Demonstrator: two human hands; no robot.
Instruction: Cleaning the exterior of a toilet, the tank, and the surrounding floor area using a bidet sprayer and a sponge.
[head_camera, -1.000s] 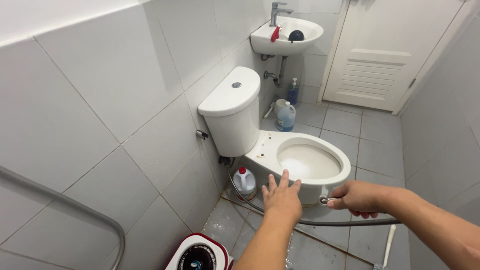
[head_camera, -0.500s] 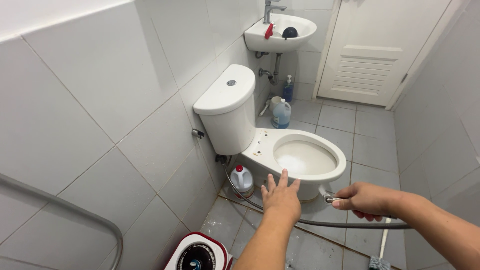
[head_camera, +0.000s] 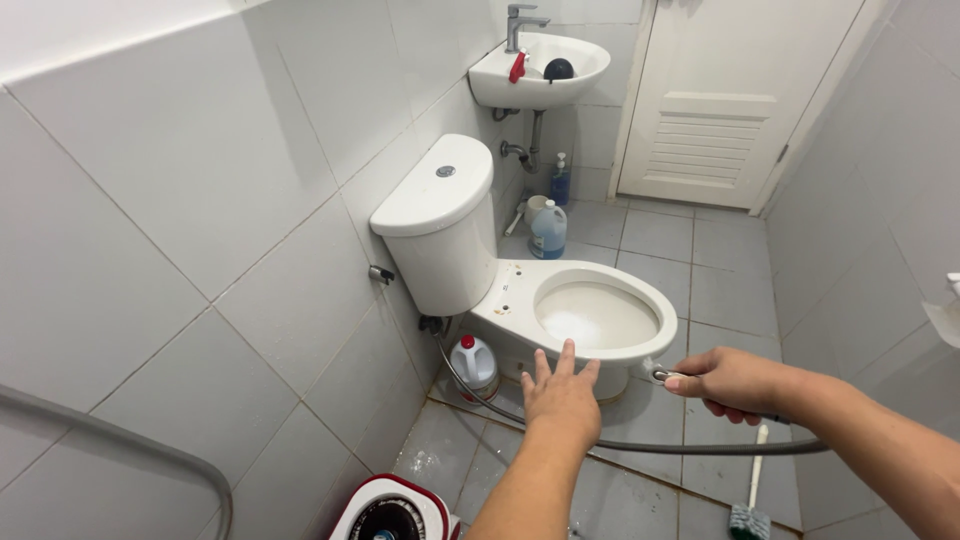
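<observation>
Head view: right hand (head_camera: 728, 384) grips the sprayer (head_camera: 662, 375) beside the toilet rim (head_camera: 655, 300) — left hand (head_camera: 562, 395) spread, empty.

Brush (head_camera: 745, 518) cut off below

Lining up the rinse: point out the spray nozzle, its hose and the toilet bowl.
spray nozzle (head_camera: 660, 375), head view, on its metal tip beyond the right hand (head_camera: 728, 384).
hose (head_camera: 640, 446), head view, mid-run.
toilet bowl (head_camera: 655, 300), head view, right rim.
</observation>
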